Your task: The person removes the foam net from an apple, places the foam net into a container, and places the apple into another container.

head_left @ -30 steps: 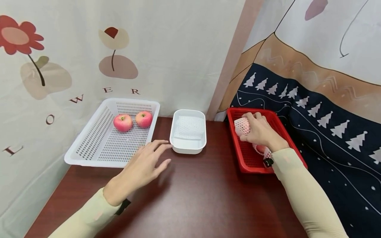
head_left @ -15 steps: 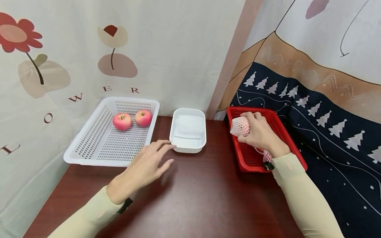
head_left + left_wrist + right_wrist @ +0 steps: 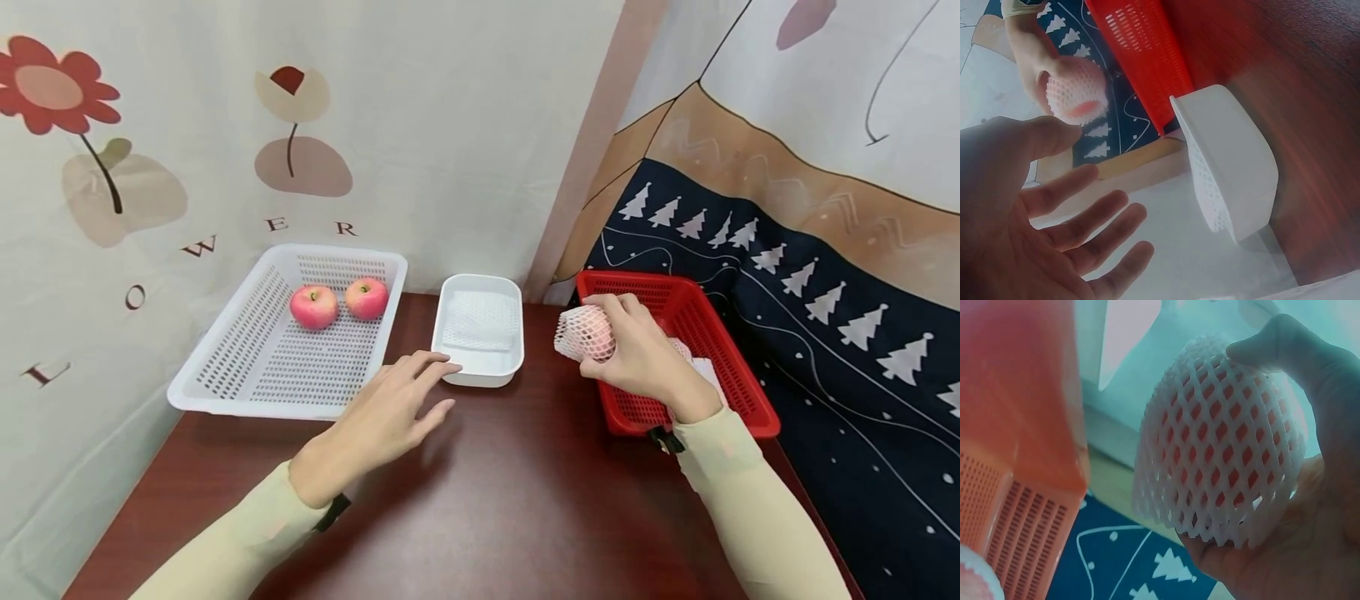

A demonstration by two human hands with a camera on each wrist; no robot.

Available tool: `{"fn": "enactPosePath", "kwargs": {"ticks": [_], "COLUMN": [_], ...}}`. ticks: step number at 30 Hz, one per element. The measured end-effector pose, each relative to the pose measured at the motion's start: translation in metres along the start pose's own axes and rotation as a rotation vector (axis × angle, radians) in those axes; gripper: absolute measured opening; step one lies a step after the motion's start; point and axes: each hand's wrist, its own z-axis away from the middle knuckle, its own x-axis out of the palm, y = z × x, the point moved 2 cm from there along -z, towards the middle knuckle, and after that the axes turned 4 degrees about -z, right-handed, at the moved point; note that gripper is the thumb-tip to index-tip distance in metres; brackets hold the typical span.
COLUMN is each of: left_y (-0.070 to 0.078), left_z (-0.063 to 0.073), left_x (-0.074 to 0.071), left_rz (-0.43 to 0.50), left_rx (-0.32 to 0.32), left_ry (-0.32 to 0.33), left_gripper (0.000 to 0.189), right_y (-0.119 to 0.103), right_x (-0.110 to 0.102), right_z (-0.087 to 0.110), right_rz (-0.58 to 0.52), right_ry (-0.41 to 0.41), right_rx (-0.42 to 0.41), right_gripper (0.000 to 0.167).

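My right hand (image 3: 637, 354) grips an apple in a white foam net (image 3: 585, 333), held over the left rim of the red basket (image 3: 720, 333). In the right wrist view the netted apple (image 3: 1222, 444) shows red through the mesh, thumb on one side and fingers on the other. Part of another foam-netted fruit (image 3: 975, 578) lies in the basket, mostly hidden by my right hand and wrist in the head view. My left hand (image 3: 390, 408) hovers with relaxed, spread fingers near the front of the small white tub (image 3: 483, 367). Its palm (image 3: 997, 244) holds nothing.
On the left stands a large white basket (image 3: 225, 392) with two apples (image 3: 313, 307) in it. The small tub contains folded white foam netting (image 3: 480, 321). Curtains hang behind the dark red table (image 3: 495, 508) and along its right side.
My right hand has carried the netted apple left, from inside the red basket to beyond its left rim. My left hand has shifted slightly right, still relaxed.
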Motion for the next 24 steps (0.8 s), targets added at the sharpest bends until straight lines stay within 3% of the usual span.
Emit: {"fn": "enactPosePath", "kwargs": {"ticks": [11, 24], "left_y": [0.009, 0.018], "left_z": [-0.012, -0.024], "left_x": [0.002, 0.002], "left_rz": [0.039, 0.056], "left_rx": [-0.02, 0.037], "left_ry": [-0.029, 0.041], "left_gripper": [0.045, 0.041], "right_y": [-0.017, -0.033], "right_x": [0.018, 0.034], "right_z": [0.003, 0.007], "right_rz": [-0.053, -0.088], "right_ry": [-0.012, -0.024], "right_rx": [-0.056, -0.138], "right_gripper": [0.088, 0.092]}}
